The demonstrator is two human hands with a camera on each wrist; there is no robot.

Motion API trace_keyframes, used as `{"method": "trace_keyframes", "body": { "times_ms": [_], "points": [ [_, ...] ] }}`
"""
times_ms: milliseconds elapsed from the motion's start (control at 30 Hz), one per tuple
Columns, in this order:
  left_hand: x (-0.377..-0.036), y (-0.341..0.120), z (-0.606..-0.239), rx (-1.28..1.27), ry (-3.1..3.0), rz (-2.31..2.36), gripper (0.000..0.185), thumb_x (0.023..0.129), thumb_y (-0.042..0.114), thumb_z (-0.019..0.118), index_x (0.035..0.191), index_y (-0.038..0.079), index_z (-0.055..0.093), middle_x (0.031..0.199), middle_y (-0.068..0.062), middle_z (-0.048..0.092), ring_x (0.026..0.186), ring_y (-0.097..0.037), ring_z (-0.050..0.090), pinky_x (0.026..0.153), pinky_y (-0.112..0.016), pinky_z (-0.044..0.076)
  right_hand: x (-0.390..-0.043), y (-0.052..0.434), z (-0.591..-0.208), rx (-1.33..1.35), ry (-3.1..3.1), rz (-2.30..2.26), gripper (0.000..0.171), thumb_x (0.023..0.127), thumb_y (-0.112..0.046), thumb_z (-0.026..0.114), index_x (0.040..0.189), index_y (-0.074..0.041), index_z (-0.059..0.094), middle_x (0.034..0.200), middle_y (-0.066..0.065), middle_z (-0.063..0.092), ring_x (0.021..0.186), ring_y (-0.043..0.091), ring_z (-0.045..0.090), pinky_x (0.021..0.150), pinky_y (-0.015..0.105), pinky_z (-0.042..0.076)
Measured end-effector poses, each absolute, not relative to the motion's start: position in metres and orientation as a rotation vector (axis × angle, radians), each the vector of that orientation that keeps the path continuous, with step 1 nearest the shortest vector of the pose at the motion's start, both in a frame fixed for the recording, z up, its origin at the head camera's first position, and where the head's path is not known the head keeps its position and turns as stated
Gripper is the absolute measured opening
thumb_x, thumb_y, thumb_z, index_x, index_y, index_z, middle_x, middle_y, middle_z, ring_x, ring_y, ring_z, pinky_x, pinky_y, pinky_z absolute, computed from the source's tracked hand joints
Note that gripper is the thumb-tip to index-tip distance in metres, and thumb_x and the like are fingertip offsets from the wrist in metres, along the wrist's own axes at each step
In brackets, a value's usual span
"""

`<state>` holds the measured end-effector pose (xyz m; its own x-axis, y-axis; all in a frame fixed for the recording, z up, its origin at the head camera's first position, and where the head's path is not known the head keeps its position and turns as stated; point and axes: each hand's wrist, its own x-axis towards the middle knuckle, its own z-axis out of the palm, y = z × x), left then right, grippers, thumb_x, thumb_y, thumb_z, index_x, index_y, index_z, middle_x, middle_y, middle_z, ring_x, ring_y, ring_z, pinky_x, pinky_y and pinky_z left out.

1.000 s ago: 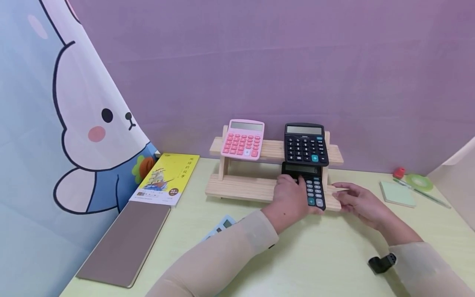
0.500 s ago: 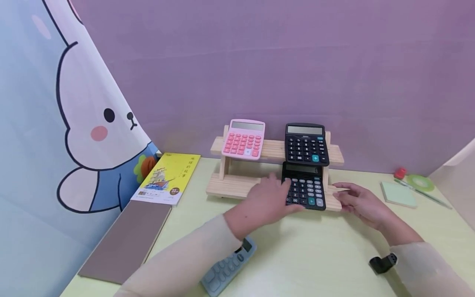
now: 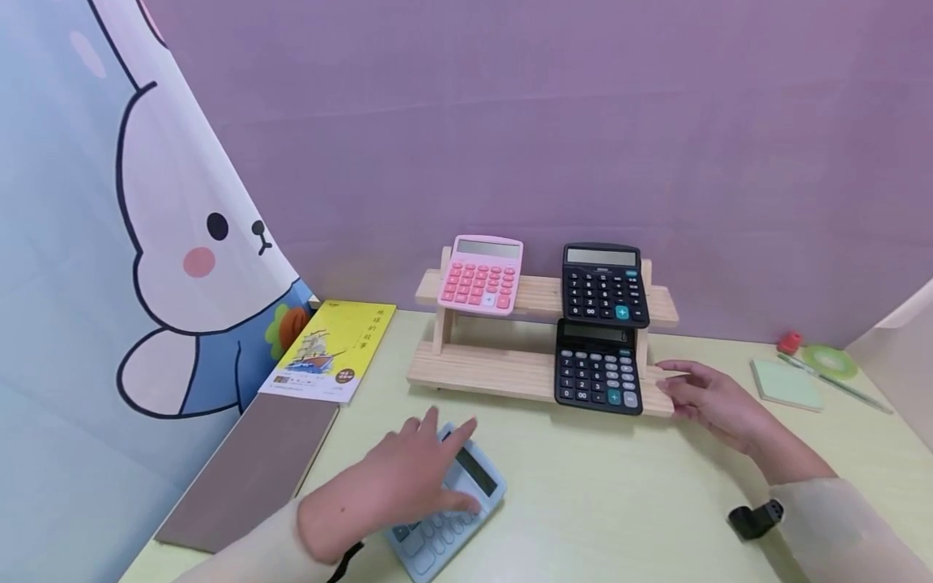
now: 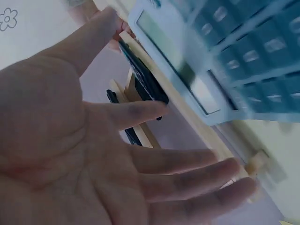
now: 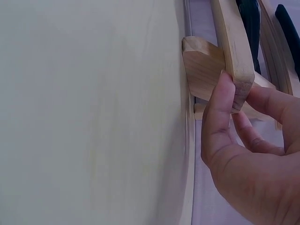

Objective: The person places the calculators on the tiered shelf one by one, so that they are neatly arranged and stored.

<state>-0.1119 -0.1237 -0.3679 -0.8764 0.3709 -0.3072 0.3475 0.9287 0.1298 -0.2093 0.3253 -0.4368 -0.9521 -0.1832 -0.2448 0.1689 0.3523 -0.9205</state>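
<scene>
My left hand [image 3: 397,478] is over a light blue calculator [image 3: 430,555] on the table, fingers spread and thumb out. In the left wrist view the palm faces up at the camera beside the same blue calculator [image 4: 248,51], with nothing held. At the right end of a two-tier wooden rack [image 3: 481,368], my right hand [image 3: 717,405] pinches the lower board; the right wrist view shows thumb and fingers on that board's end [image 5: 236,51]. A black calculator [image 3: 598,368] leans on the lower tier. Above sit another black calculator [image 3: 603,283] and a pink calculator [image 3: 481,275].
A yellow book [image 3: 331,348] and a brown notebook [image 3: 251,470] lie along the left. Toward the right are a green sticky-note pad [image 3: 787,385], a pen [image 3: 838,380], a green tape roll [image 3: 831,362] and a small red object [image 3: 790,342]. A purple cloth hangs behind the rack.
My left hand has let go of the lower black calculator and moved left and toward me, over the light blue one. The right hand has stayed at the rack's end.
</scene>
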Motion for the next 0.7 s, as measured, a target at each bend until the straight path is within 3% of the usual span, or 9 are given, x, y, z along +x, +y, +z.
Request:
{"method": "trace_keyframes", "body": {
  "times_ms": [133, 300, 700],
  "points": [
    [-0.094, -0.136, -0.375, 0.434, 2.723, 0.023, 0.103, 0.074, 0.080, 0.080, 0.161, 0.036, 0.048, 0.156, -0.026, 0.052, 0.124, -0.040, 0.060, 0.100, -0.062, 0.057, -0.209, 0.326, -0.437, -0.012, 2.308, -1.637, 0.066, 0.113, -0.026, 0.054, 0.166, 0.003, 0.025, 0.125, -0.004, 0.057, 0.098, 0.007, 0.062, 0.086, 0.026, 0.062],
    [-0.079, -0.146, -0.389, 0.385, 2.684, 0.002, 0.112, 0.064, 0.077, 0.089, 0.161, 0.041, 0.047, 0.156, -0.027, 0.052, 0.123, -0.042, 0.060, 0.100, -0.065, 0.056, -0.209, 0.325, -0.437, -0.002, 2.288, -1.648, 0.066, 0.113, -0.025, 0.053, 0.166, 0.002, 0.024, 0.122, -0.004, 0.060, 0.097, 0.008, 0.063, 0.086, 0.026, 0.062],
    [-0.078, -0.152, -0.404, 0.370, 2.623, 0.061, 0.118, 0.064, 0.075, 0.091, 0.164, 0.044, 0.038, 0.156, -0.026, 0.051, 0.112, -0.036, 0.060, 0.091, -0.059, 0.062, -0.209, 0.324, -0.435, -0.004, 2.286, -1.667, 0.066, 0.113, -0.026, 0.055, 0.165, 0.002, 0.026, 0.120, -0.007, 0.060, 0.096, 0.008, 0.062, 0.085, 0.026, 0.062]
  ]
}}
